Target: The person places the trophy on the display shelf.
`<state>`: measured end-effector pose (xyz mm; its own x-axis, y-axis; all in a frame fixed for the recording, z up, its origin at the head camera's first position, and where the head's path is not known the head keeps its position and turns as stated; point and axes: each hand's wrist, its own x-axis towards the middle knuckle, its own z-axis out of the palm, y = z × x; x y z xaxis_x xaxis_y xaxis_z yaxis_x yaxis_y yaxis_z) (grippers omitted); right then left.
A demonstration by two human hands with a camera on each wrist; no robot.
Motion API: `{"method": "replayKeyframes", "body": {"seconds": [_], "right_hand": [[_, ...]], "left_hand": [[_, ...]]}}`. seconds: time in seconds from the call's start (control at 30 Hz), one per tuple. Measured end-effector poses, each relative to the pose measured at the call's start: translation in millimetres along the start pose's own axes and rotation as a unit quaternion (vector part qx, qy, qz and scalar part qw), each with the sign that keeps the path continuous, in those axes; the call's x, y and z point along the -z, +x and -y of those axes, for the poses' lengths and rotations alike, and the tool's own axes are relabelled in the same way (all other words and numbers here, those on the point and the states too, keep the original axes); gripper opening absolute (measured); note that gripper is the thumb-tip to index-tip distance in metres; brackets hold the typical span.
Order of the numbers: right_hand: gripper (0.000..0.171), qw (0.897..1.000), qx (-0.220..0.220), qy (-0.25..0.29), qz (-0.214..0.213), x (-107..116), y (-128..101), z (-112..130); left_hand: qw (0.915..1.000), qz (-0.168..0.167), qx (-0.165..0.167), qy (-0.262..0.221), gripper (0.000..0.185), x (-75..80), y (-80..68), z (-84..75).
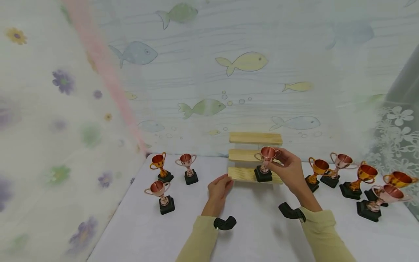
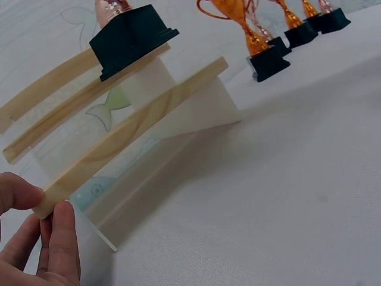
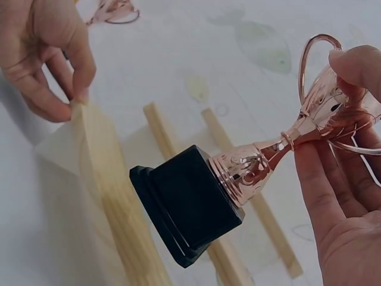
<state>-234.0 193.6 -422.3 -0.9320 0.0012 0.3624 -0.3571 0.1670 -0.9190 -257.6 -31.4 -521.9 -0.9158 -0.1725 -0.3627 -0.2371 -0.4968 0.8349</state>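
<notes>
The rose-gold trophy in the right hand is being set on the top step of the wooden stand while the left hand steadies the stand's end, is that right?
Not quite: the head view shows the right hand holding the trophy on the lowest step of the wooden stand, not the top. The left hand does steady its end.

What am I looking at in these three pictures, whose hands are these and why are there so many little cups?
There is no machine here: a person works with two bare hands, wearing a camera on the head and one on each wrist. The wide picture is the head view, looking down at a white table. The other two are close-ups from the wrists.

On the table stands a small stepped wooden shelf with three tiers. Small trophy cups on black bases stand on both sides: three on the left, a cluster on the right.

The left hand pinches the left end of the lowest step. The right hand has its grip on a copper-coloured trophy, its black base at the lowest step.
</notes>
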Motion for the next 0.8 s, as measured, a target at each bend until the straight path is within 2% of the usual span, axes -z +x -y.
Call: {"method": "replayKeyframes", "body": {"seconds": [0.3, 0.8], "right_hand": [[0.044, 1.000, 0.019, 0.009, 0.010, -5.6, 20.3, 4.7], [0.042, 0.998, 0.041, 0.041, 0.014, -14.4, 52.9, 12.4]], "left_hand": [[0.9999, -0.004, 0.011, 0.001, 0.036, -1.8, 0.3, -0.1], [1.0000, 0.000, 0.001, 0.001, 0.035, -1.6, -3.1, -1.1]]}}
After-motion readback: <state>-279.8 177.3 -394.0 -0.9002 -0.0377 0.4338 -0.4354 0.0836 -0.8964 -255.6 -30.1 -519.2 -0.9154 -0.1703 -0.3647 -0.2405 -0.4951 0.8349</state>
